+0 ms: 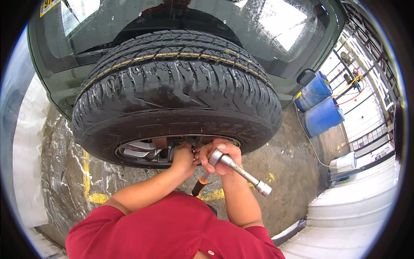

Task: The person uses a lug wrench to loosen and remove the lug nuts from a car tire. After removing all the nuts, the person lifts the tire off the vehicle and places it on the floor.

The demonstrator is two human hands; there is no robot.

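Observation:
A large spare tire (pixel 172 95), wet and black, is mounted upright on the back of a dark green vehicle. Its silver alloy wheel (pixel 142 149) shows along the lower side. My left hand (pixel 183 159) reaches to the middle of this wheel with curled fingers; whatever they grip there is hidden. Just beside it, my right hand (pixel 224 155) is closed around a socket wrench (pixel 243 172). Its extension and socket point down and to the right, and the handle with a black and orange grip hangs below, between my forearms.
Above the tire is the vehicle's wet rear window (pixel 276 30). Two blue barrels (pixel 321 116) stand at the right, with a hose along the floor and a white bucket (pixel 345 162). Yellow lines (pixel 98 198) mark the wet concrete floor. White corrugated panels (pixel 345 224) lie lower right.

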